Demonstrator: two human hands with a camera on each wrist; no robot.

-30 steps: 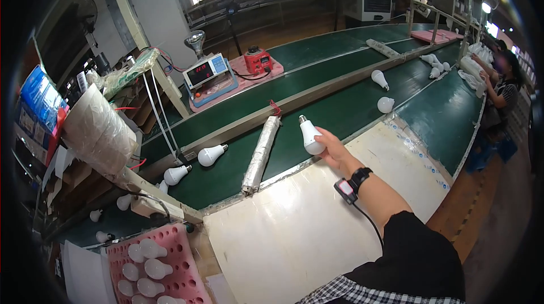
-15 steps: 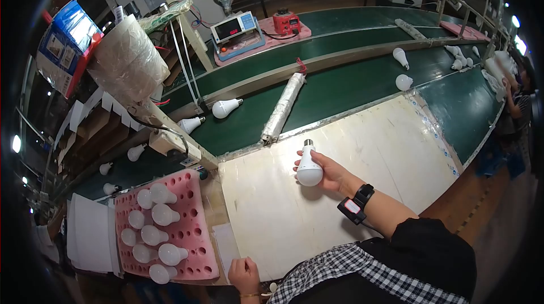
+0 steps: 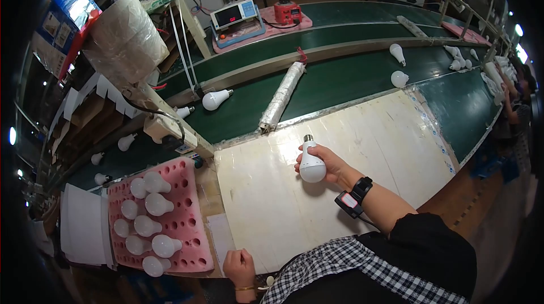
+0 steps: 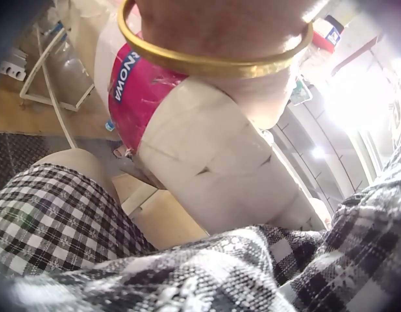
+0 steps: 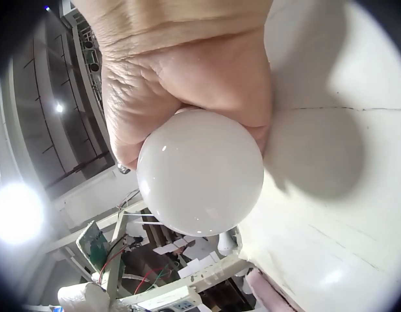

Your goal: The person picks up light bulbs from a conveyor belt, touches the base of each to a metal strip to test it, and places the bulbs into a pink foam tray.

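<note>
Right hand grips white, pear-shaped light bulb, fingers and thumb round body, over flat off-white board. Bulb's long axis: metal screw base at far end, rounded dome at near end. Left hand by board's near left corner, fingers loosely curled, nothing seen in grasp. Pink perforated foam tray with white bulbs left of held bulb; left hand nearer tray.

Bulb dome: smooth, glossy white; screw base: metallic. Counter surface: slightly glossy, scuffed. Tray: matt pink foam-like. Bracelet: shiny gold-coloured metal.
</note>
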